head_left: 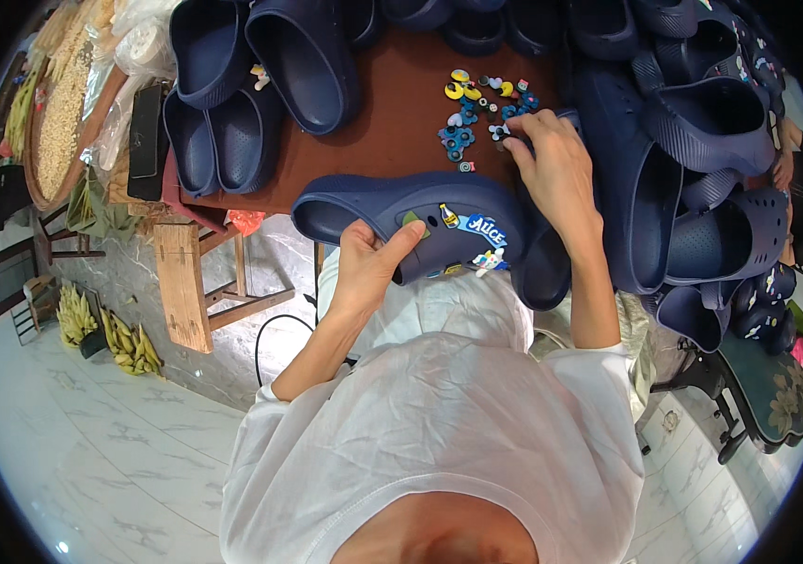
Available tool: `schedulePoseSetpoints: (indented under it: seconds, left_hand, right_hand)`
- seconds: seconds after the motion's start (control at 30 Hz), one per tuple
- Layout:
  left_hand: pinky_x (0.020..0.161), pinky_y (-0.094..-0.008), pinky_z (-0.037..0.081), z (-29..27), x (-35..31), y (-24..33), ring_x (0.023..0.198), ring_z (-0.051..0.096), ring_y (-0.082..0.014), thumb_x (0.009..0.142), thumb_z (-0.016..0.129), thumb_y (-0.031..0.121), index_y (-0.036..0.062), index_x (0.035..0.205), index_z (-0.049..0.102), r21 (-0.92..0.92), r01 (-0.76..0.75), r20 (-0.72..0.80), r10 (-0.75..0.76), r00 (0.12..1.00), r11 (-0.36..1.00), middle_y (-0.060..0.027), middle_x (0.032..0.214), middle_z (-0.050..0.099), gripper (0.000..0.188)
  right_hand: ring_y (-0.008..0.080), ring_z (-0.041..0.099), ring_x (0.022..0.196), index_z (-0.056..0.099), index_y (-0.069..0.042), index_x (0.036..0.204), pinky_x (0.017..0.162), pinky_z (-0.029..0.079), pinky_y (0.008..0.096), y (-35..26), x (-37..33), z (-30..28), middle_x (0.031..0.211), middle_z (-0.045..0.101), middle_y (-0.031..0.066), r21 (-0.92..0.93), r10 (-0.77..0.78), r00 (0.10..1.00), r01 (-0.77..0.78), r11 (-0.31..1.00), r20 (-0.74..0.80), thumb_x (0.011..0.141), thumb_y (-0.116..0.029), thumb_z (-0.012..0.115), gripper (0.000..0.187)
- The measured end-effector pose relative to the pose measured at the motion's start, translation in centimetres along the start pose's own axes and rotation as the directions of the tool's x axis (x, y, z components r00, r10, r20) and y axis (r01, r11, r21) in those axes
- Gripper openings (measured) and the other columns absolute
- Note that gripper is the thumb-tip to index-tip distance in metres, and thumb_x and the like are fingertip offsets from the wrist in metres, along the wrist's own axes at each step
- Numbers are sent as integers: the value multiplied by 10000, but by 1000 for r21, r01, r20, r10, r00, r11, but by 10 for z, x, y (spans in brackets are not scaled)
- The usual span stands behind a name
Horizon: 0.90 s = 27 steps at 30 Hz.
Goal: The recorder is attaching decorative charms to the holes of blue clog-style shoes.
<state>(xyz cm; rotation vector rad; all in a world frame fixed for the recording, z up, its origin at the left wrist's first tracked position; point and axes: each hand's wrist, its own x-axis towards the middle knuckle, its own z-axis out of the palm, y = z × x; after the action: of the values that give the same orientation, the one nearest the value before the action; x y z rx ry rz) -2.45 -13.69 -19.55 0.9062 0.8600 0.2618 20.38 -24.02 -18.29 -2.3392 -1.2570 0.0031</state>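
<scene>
My left hand [374, 257] grips a navy clog [392, 199] at its side, thumb on top near a green charm [414, 222]. On the clog's upper are a yellow-and-black bottle charm [448, 215], a blue lettered charm [485, 228] and a white figure charm [489, 260]. My right hand [552, 162] is over the table by a small pile of shoe charms [456, 139]. Its thumb and forefinger are curved and apart, beside a small white-and-black charm [497, 133]. Whether they touch that charm is hard to make out.
Several navy clogs [303, 70] crowd the brown tabletop [397, 113], with more piled at the right [641, 207]. A black phone-like slab [147, 132] lies at the left edge. A wooden stool [185, 287], bananas [129, 346] and a dark padded chair [766, 390] are around the table.
</scene>
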Motion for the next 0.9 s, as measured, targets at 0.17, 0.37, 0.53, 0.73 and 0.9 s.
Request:
schedulePoseSetpoints:
  seconds: [0.17,0.37,0.53,0.73,0.9]
  left_hand:
    - [874,-297,564,-4,2,-1,946,690,-143,903,739,71,-32,1152,642,-20,33,16,-33,999,999,-103,1096,722,286]
    - [880,-301,563,-4,2,-2,949,690,-143,904,727,59,-27,1158,648,-12,1,42,0,999,1000,-102,1096,722,279]
    - [893,-310,563,-2,5,0,950,695,-156,904,729,84,-29,1158,640,-23,34,39,-33,999,999,-103,1086,718,292]
    - [906,-333,567,2,9,5,986,695,-176,899,746,126,-40,1194,599,-102,113,68,-107,992,988,-124,1093,708,369]
    - [922,-330,557,8,5,10,1028,680,-183,881,764,116,-39,1204,597,-49,119,35,-118,992,992,-124,1127,696,395]
  right_hand:
    - [292,584,993,715,-57,995,853,437,424,14,3,28,1032,665,94,-292,10,992,28,956,127,773,-126,783,243]
    - [300,586,982,686,-46,1016,838,434,423,23,5,45,1009,683,110,-378,-37,992,79,922,117,704,-86,811,339]
    - [313,597,953,685,-21,954,812,429,421,24,6,49,948,695,134,-370,-95,992,119,921,82,743,-45,704,213]
    - [289,610,906,681,-33,941,810,431,416,12,7,28,892,694,122,-264,-115,992,123,957,45,793,-96,707,163]
    - [228,656,864,691,-38,967,792,478,369,-14,-7,-11,842,692,95,210,34,989,-65,976,145,840,-147,746,176]
